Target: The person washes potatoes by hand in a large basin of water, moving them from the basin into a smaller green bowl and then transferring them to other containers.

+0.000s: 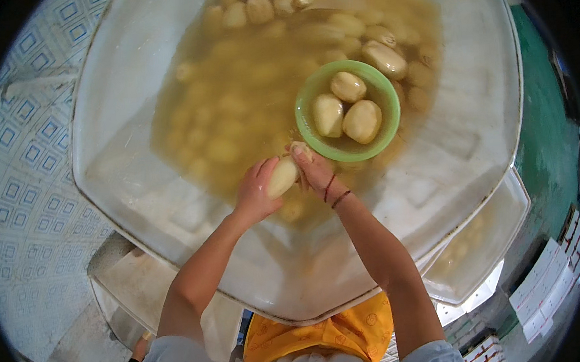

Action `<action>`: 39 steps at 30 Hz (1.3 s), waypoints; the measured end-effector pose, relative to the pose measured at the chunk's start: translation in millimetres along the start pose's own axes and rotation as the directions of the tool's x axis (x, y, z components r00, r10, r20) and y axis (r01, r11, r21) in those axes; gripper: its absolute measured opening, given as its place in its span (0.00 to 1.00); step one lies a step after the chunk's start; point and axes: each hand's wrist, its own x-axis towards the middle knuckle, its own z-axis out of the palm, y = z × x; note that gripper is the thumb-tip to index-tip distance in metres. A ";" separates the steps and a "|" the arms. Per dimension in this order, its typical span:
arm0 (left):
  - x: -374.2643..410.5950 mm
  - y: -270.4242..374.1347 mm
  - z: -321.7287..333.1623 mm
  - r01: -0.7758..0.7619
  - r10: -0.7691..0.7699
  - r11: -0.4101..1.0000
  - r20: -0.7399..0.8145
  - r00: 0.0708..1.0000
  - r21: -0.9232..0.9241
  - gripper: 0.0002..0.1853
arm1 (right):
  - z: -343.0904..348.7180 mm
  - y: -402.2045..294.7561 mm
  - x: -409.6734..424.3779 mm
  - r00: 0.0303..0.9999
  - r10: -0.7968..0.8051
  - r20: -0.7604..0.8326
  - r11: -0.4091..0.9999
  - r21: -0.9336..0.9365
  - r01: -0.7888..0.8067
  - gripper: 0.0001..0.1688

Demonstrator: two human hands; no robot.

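My left hand (257, 192) grips the thick body of a pale, peeled root (284, 177), which looks like a lotus root segment. At its far end my right hand (314, 167) closes around the narrow tip, thumb on top; I cannot tell whether it also holds a small tool. Both hands are just above cloudy yellowish water (244, 79) in a large white plastic tub (129, 156). A green plastic bowl (393, 130) sits in the water beyond my right hand, with three rounded pale segments (362, 122) inside.
Many similar segments (259, 8) lie in the tub, some blurred under water. A second white tub (511, 207) stands at the lower right, near white crates (540, 285). Part of another person's arm (140, 348) shows at the lower left. Patterned tiles (34, 152) cover the left side.
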 end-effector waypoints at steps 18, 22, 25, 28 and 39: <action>154.9 50.3 142.4 0.133 -0.263 0.772 -0.121 0.957 -0.622 0.45 | -56.0 123.3 37.4 0.994 0.112 -0.002 0.381 -0.923 -0.045 0.22; 134.7 40.2 157.9 0.167 -0.291 0.788 -0.120 0.949 -0.593 0.40 | -45.7 115.5 36.3 0.966 0.175 0.190 0.201 -0.967 0.154 0.22; 133.9 17.5 157.1 -0.105 -0.022 0.733 -0.177 0.984 -0.672 0.33 | -68.2 164.2 54.2 0.988 0.104 0.110 0.243 -0.967 0.083 0.22; 127.0 6.3 122.9 0.162 -0.214 0.518 0.056 0.975 -0.840 0.24 | -41.5 106.1 29.6 0.960 0.245 -0.136 0.332 -0.919 -0.215 0.22; 63.3 -127.9 152.9 0.517 -0.477 0.856 0.366 0.799 -0.011 0.22 | -95.0 127.0 15.2 0.855 0.091 -0.511 0.353 -0.786 -0.507 0.19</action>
